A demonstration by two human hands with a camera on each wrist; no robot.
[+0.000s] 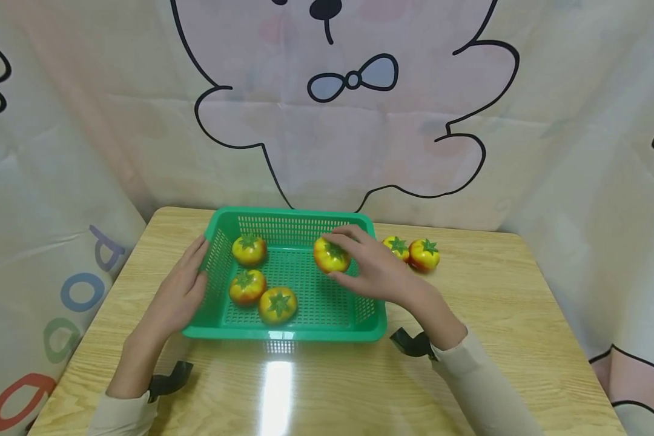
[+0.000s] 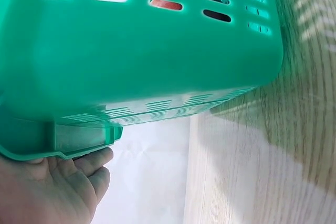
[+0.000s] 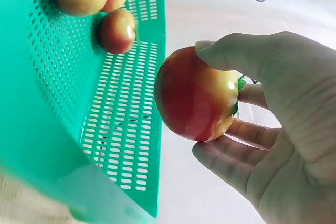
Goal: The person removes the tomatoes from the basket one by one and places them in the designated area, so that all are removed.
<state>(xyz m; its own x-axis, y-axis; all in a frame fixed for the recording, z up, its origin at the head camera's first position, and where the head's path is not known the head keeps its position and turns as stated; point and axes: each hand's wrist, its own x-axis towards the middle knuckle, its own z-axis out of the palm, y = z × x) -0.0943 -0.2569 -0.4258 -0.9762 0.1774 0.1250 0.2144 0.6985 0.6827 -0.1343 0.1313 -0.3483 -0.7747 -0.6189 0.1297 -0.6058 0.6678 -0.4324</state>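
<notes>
The right hand (image 1: 378, 266) had one yellow-and-red tomato (image 1: 329, 257) pinched between the thumb and bent fingers, its span only as wide as the fruit. That tomato was over the right end of the green basket (image 1: 332, 334), and the right wrist view showed nothing but the hand bearing it. The left hand (image 1: 177, 293) lay against the basket's left rim, its fingers fairly straight; how firmly it pressed could not be told. The step in hand seemed to be setting the tomato down in the basket, though one moment alone could not rule out lifting it out. If it was a placing, the next move called for lowering the fruit to the bare floor beneath it and loosening the pinch while the left hand steadied the rim. Inside, on the left side, sat three tomatoes: a back one (image 1: 249, 250), a middle one (image 1: 247, 287) and a front one (image 1: 278, 305). Two more stood on the wood-grain table (image 1: 485, 315) beyond the basket's right side, an inner one (image 1: 396, 247) partly behind the right hand and an outer one (image 1: 424, 255) beside it, making six tomatoes and one basket.
</notes>
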